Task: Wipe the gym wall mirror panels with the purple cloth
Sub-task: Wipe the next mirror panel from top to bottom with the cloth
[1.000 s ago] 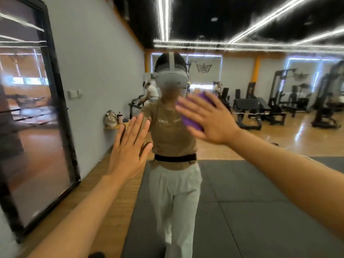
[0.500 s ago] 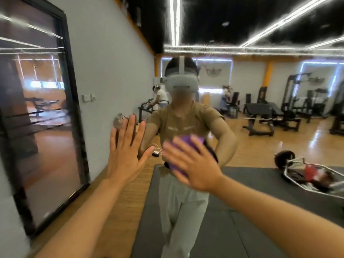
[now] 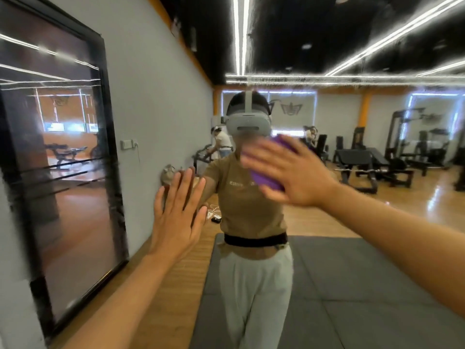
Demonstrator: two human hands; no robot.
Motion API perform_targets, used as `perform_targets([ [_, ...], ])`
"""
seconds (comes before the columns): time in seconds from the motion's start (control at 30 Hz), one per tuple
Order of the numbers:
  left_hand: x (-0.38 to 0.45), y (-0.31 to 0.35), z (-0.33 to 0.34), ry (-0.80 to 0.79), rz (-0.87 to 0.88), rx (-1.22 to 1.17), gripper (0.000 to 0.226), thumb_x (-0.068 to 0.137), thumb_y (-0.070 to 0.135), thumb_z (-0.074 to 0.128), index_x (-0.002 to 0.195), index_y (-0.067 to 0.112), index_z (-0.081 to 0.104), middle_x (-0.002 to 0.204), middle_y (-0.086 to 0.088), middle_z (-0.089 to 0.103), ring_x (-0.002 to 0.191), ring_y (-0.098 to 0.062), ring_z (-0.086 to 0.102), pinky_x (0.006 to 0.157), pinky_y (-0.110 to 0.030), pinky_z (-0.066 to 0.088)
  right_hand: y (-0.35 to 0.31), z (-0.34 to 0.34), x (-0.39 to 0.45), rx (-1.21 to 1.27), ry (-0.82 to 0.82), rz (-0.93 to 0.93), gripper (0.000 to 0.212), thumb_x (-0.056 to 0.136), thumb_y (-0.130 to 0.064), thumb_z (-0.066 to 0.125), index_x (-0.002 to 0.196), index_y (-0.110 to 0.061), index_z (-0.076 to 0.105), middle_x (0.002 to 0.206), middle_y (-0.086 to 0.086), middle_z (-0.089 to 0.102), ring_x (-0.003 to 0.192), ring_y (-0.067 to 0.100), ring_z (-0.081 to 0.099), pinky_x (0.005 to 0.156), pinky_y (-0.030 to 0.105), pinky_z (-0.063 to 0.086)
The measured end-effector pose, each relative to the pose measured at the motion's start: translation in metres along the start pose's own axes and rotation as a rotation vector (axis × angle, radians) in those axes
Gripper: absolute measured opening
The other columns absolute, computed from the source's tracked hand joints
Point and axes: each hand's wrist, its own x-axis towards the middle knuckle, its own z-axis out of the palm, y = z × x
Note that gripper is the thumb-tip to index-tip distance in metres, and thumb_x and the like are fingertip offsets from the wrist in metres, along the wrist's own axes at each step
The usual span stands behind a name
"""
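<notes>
The wall mirror (image 3: 352, 285) fills the view in front of me and shows my own reflection. My right hand (image 3: 289, 172) presses the purple cloth (image 3: 265, 180) flat against the glass with straight, spread fingers, at about the height of the reflected head and chest. Most of the cloth is hidden under the palm. My left hand (image 3: 176, 217) lies flat on the glass lower and to the left, fingers straight and pointing up, holding nothing.
A tall black-framed panel (image 3: 75, 172) stands on the grey wall at the left. In the reflection are a grey floor mat (image 3: 364, 311), wooden floor, weight benches and machines (image 3: 372, 167) at the right, and other people at the back.
My right hand swept the cloth down to waist height on the glass, then back up and to the right. My left hand stayed flat on the mirror.
</notes>
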Motion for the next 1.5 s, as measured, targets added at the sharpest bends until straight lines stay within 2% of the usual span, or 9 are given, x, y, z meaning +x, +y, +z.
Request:
perform_targets([
  [0.13,0.005,-0.017,-0.005,0.023,-0.087,-0.029,0.066,0.102,0.038,0.035,0.162,0.018,0.014,0.17,-0.005,0.002,0.156,-0.023,0.002,0.125,-0.044,-0.005,0.047,-0.017,0.073,-0.046,0.141,0.316,0.062,0.104,-0.051,0.031,0.159,-0.024,0.03,0.166,-0.001,0.027,0.154,0.02,0.02,0.125,0.047,0.008],
  [0.27,0.008,-0.033,-0.007,0.027,-0.081,-0.036,0.067,0.102,0.037,0.036,0.162,0.018,0.012,0.17,-0.002,0.0,0.156,-0.021,0.002,0.126,-0.043,-0.002,0.036,-0.015,0.096,-0.031,0.229,0.506,0.061,0.105,-0.05,0.029,0.16,-0.024,0.028,0.166,-0.001,0.025,0.155,0.021,0.018,0.125,0.051,0.01],
  [0.4,0.008,-0.042,-0.007,0.039,-0.012,-0.009,0.064,0.103,0.037,0.034,0.161,0.015,0.019,0.169,-0.007,0.01,0.156,-0.024,0.009,0.126,-0.04,0.001,-0.021,0.005,0.054,-0.051,0.153,0.236,0.061,0.105,-0.048,0.031,0.159,-0.022,0.03,0.166,0.0,0.025,0.155,0.023,0.019,0.123,0.055,0.015],
  [0.6,0.003,-0.057,-0.007,0.027,0.055,0.058,0.062,0.105,0.041,0.028,0.161,0.017,0.015,0.169,-0.007,0.011,0.155,-0.023,0.011,0.126,-0.039,0.001,-0.105,0.034,-0.015,0.01,-0.042,-0.139,0.07,0.098,-0.048,0.05,0.16,-0.024,0.028,0.167,-0.005,0.021,0.155,0.019,0.015,0.125,0.05,0.007],
  [0.87,0.0,-0.062,-0.004,0.016,0.082,0.067,0.059,0.109,0.042,0.02,0.162,0.019,0.01,0.169,-0.006,0.009,0.155,-0.025,0.015,0.126,-0.042,0.005,-0.052,0.024,0.026,0.002,-0.108,-0.441,0.063,0.1,-0.049,0.038,0.158,-0.025,0.032,0.166,-0.004,0.026,0.155,0.016,0.017,0.126,0.047,0.0],
  [1.13,0.001,-0.063,-0.013,0.003,0.095,0.051,0.057,0.109,0.041,0.017,0.159,0.014,0.026,0.168,-0.008,0.017,0.154,-0.025,0.02,0.122,-0.051,0.017,0.018,-0.012,0.121,-0.046,0.09,0.067,0.061,0.104,-0.051,0.03,0.159,-0.025,0.03,0.166,-0.003,0.024,0.155,0.019,0.018,0.126,0.048,0.006],
  [1.3,0.005,-0.082,-0.023,0.05,0.025,0.07,0.061,0.105,0.041,0.028,0.159,0.012,0.028,0.167,-0.011,0.017,0.154,-0.027,0.016,0.124,-0.044,0.001,0.019,-0.01,0.157,-0.05,0.21,0.378,0.062,0.104,-0.051,0.027,0.16,-0.025,0.029,0.166,-0.004,0.026,0.155,0.019,0.018,0.125,0.048,0.008],
  [1.4,0.006,-0.09,-0.022,0.05,0.06,0.068,0.061,0.107,0.042,0.024,0.159,0.012,0.027,0.167,-0.012,0.017,0.154,-0.027,0.015,0.125,-0.044,0.001,-0.001,0.0,0.158,-0.054,0.225,0.404,0.062,0.105,-0.05,0.026,0.16,-0.024,0.026,0.167,-0.003,0.024,0.155,0.02,0.017,0.125,0.051,0.01],
  [1.5,0.005,-0.094,-0.016,0.039,0.071,0.038,0.061,0.108,0.043,0.02,0.159,0.012,0.025,0.168,-0.012,0.015,0.155,-0.026,0.011,0.124,-0.049,0.007,-0.024,0.01,0.143,-0.082,0.182,0.262,0.061,0.106,-0.049,0.028,0.16,-0.022,0.027,0.167,0.0,0.024,0.155,0.023,0.017,0.123,0.054,0.015],
])
